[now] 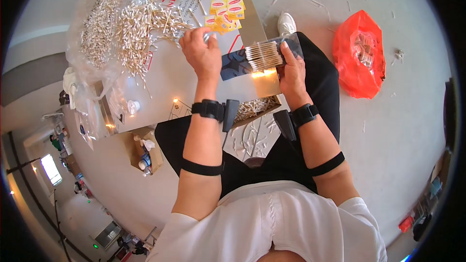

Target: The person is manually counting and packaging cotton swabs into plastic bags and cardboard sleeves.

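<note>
- My right hand grips a bundle of cotton swabs level, keeping their tips even.
- My left hand pinches something small beside the loose pile; what, I cannot tell.

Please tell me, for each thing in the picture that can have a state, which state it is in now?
clear packet of cotton swabs: open at its left end, swabs showing, held level.
right hand: grip closed on the packet.
left hand: fingers bent, at the packet's left end.
loose cotton swabs: heaped on the table.
yellow packets: lying flat, scattered.
red bag: open, on the floor.
</note>
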Action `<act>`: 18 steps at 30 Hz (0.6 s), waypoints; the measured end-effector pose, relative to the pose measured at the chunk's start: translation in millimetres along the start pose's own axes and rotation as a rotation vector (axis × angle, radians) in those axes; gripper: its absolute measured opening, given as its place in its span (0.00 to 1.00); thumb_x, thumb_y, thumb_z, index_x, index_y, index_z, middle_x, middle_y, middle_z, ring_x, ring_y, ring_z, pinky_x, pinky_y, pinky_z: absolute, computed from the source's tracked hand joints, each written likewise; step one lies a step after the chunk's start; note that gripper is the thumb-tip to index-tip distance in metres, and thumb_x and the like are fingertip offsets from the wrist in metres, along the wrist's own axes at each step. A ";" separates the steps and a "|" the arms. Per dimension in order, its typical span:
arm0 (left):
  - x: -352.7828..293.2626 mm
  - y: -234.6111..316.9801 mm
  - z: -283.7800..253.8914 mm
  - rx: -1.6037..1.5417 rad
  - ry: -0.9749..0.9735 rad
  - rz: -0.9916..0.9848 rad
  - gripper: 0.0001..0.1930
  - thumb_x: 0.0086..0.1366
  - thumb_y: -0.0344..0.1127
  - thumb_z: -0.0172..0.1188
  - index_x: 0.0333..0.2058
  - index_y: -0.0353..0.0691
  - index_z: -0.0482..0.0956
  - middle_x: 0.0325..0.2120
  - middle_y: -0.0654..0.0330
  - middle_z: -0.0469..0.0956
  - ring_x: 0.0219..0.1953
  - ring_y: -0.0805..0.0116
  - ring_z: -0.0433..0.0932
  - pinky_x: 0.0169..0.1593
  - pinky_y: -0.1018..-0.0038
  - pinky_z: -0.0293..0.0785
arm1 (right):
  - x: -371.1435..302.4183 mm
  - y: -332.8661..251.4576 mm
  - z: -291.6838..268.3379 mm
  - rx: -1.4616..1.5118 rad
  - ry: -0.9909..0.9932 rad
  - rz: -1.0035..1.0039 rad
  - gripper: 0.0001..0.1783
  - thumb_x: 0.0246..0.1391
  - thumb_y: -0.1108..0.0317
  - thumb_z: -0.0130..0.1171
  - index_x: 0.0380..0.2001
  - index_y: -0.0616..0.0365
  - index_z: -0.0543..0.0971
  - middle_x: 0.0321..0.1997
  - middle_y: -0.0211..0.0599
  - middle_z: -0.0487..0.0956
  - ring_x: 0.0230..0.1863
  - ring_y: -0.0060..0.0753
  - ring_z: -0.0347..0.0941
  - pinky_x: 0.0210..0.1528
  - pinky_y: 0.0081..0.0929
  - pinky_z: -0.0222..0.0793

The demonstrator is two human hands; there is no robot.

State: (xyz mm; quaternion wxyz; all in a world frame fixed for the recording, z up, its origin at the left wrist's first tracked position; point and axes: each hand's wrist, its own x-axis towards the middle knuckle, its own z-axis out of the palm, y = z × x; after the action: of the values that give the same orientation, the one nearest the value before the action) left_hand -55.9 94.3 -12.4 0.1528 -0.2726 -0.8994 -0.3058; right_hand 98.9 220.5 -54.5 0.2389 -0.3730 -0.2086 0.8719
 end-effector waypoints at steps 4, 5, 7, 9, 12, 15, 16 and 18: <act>37.2 -19.0 3.1 -0.014 -0.136 0.043 0.15 0.47 0.32 0.71 0.36 0.43 0.80 0.37 0.57 0.75 0.45 0.53 0.70 0.52 0.60 0.67 | -2.8 0.0 4.5 -0.008 0.015 0.013 0.11 0.61 0.63 0.59 0.39 0.59 0.77 0.36 0.30 0.80 0.34 0.24 0.76 0.39 0.25 0.74; 41.5 -20.2 4.5 -0.010 -0.134 0.044 0.15 0.47 0.32 0.71 0.36 0.43 0.80 0.37 0.57 0.75 0.45 0.53 0.70 0.52 0.60 0.67 | -2.7 0.4 4.9 -0.006 0.012 0.016 0.11 0.61 0.63 0.59 0.39 0.59 0.77 0.36 0.30 0.80 0.34 0.24 0.77 0.40 0.25 0.74; 51.7 -9.8 9.5 0.093 -0.307 0.064 0.19 0.45 0.37 0.74 0.37 0.44 0.81 0.38 0.57 0.75 0.46 0.53 0.71 0.53 0.61 0.67 | -0.7 -0.2 1.4 -0.001 0.015 0.015 0.11 0.61 0.63 0.59 0.39 0.59 0.77 0.36 0.30 0.80 0.34 0.24 0.77 0.40 0.25 0.74; 57.9 -3.9 11.8 0.137 -0.362 0.050 0.18 0.44 0.38 0.74 0.36 0.44 0.81 0.38 0.57 0.76 0.46 0.53 0.71 0.53 0.61 0.68 | -0.7 -0.9 1.1 0.004 0.014 0.019 0.11 0.61 0.63 0.59 0.39 0.60 0.77 0.36 0.30 0.80 0.34 0.24 0.77 0.40 0.25 0.74; 66.0 -4.6 13.7 0.169 -0.464 0.006 0.17 0.44 0.39 0.75 0.33 0.43 0.82 0.37 0.57 0.77 0.46 0.52 0.71 0.52 0.61 0.69 | -2.8 -1.9 3.9 -0.019 0.021 0.024 0.10 0.61 0.64 0.59 0.39 0.60 0.77 0.36 0.31 0.80 0.34 0.24 0.77 0.39 0.25 0.74; 69.2 -7.4 17.3 0.132 -0.516 -0.046 0.14 0.44 0.37 0.75 0.29 0.41 0.81 0.35 0.56 0.78 0.44 0.52 0.73 0.49 0.61 0.71 | -3.4 -2.6 3.6 -0.010 -0.009 0.016 0.10 0.60 0.65 0.60 0.38 0.60 0.77 0.36 0.31 0.81 0.34 0.24 0.77 0.39 0.25 0.74; 69.7 -7.3 18.5 0.111 -0.521 -0.069 0.13 0.44 0.36 0.74 0.27 0.41 0.80 0.33 0.56 0.79 0.41 0.53 0.75 0.46 0.62 0.73 | -3.1 -2.6 3.1 -0.008 -0.013 0.017 0.10 0.60 0.65 0.60 0.38 0.60 0.77 0.35 0.30 0.81 0.34 0.24 0.77 0.39 0.25 0.74; 71.3 -10.1 18.6 0.046 -0.544 -0.166 0.12 0.45 0.34 0.73 0.27 0.39 0.80 0.30 0.56 0.80 0.37 0.54 0.77 0.43 0.63 0.74 | -2.9 -2.6 2.5 -0.003 -0.016 0.018 0.10 0.60 0.65 0.61 0.37 0.60 0.77 0.35 0.30 0.81 0.33 0.24 0.77 0.38 0.25 0.74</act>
State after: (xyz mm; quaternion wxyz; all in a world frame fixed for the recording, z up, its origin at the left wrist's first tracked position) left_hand -121.2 127.6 0.2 -0.1137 -0.2666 -0.9333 -0.2122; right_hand 99.4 220.4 -49.9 0.2288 -0.3683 -0.2084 0.8767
